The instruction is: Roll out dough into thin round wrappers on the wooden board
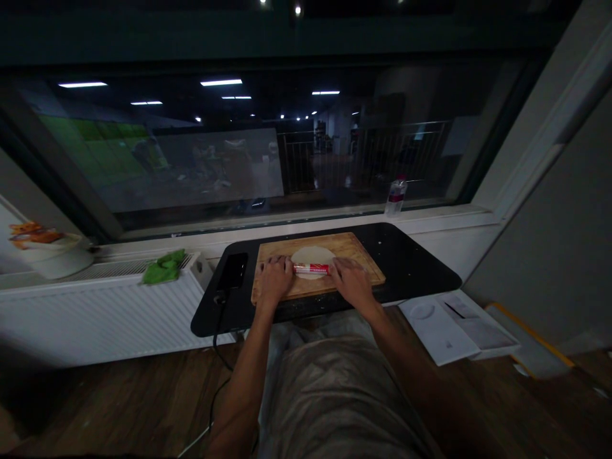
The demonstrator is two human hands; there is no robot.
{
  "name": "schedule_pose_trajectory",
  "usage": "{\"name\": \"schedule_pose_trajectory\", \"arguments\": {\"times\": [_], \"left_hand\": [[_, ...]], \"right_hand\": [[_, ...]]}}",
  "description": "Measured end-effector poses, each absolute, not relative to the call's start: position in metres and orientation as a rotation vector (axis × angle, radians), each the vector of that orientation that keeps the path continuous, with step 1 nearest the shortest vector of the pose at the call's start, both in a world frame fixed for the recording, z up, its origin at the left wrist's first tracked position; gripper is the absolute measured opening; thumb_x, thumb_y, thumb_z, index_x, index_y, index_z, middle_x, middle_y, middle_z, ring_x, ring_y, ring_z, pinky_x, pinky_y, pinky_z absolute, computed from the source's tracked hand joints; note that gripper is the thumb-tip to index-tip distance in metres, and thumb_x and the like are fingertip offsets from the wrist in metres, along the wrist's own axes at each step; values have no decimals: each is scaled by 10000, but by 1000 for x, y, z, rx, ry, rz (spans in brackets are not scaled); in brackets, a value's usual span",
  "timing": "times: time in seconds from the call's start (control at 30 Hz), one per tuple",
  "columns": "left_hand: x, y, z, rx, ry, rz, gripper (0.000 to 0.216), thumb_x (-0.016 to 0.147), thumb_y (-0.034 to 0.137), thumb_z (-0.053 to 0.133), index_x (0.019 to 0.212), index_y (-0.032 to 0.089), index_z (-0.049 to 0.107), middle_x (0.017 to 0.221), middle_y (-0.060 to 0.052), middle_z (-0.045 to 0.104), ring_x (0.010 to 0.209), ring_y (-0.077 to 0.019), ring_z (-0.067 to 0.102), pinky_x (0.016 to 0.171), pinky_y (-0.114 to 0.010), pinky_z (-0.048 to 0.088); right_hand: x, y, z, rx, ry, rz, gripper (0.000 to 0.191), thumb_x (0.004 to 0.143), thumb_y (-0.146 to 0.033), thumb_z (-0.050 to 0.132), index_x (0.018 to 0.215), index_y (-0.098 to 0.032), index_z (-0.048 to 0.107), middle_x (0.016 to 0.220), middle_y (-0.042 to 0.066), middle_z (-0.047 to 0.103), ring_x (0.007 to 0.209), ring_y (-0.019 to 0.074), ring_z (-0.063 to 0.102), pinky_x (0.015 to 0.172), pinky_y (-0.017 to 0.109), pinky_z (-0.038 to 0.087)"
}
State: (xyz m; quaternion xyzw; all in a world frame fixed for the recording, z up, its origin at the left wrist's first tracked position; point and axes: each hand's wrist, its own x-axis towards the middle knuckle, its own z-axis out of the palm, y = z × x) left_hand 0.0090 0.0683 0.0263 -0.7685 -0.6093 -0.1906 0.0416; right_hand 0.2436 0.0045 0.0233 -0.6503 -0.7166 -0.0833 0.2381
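A flat round sheet of dough (313, 255) lies on a wooden cutting board (366, 258). Across the dough rests a rolling pin (312, 269) with a red and white label round its middle. My left hand (277, 275) is closed over the pin's left end, and my right hand (350, 278) over its right end. Both ends of the pin are hidden under my fingers. The board sits on a black tabletop (415, 274) in front of me.
A black phone (233, 271) with a cable lies left of the board. On the white radiator (119, 319) is a green cloth (164, 266), near a white pot (57, 256). A bottle (396, 195) stands on the windowsill. White boxes (440, 331) lie low at right.
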Motion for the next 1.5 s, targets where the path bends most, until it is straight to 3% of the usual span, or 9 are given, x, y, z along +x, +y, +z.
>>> {"name": "schedule_pose_trajectory", "arguments": {"times": [0.23,0.4,0.73,0.83,1.07,1.3,1.5], "left_hand": [[10,66,29,-2335,-1927,-575,458,1151,325,394,1371,225,783,1460,-158,761,1357,-350,663,1190,-505,453],[9,63,30,-2340,-1923,-581,431,1146,325,416,1314,229,801,1438,-145,776,1350,-333,672,1198,-479,442],[12,66,28,-2340,-1924,-668,457,1166,324,376,1435,253,738,1536,-128,728,1431,-307,645,1222,-468,441],[11,68,25,-2340,-1930,-634,472,1171,344,365,1466,250,721,1543,-133,718,1441,-314,630,1237,-483,433],[10,64,28,-2325,-1913,-537,469,1165,351,374,1454,236,725,1502,-170,720,1364,-342,650,1194,-508,444],[10,63,29,-2312,-1937,-546,483,1174,369,342,1369,245,765,1464,-150,746,1340,-337,668,1172,-496,458],[9,67,25,-2351,-1867,-580,459,1158,331,381,1441,247,734,1519,-154,719,1415,-331,627,1223,-505,426]], "right_hand": [[244,44,42,-1951,-1998,-239,513,1223,-362,334,1292,-157,800,1380,151,808,1363,270,700,1199,357,439],[243,42,44,-2009,-1989,-227,576,1219,-359,283,1285,-128,807,1351,196,810,1291,295,742,1165,384,475],[244,-10,7,-1789,-1954,-249,566,1197,-315,286,1601,-128,635,1590,188,690,1492,298,624,1281,466,432],[243,-6,9,-1801,-1954,-247,545,1195,-312,301,1554,-145,676,1552,177,719,1457,294,650,1268,445,441],[245,24,32,-1906,-1972,-247,553,1214,-351,299,1245,-164,819,1330,174,820,1271,295,743,1154,388,494],[244,28,35,-1944,-1951,-247,546,1214,-336,306,1257,-147,816,1301,177,829,1232,304,762,1108,388,521],[238,0,20,-1843,-1935,-274,491,1211,-337,320,1338,-187,771,1401,155,788,1301,279,717,1149,383,498]]}}
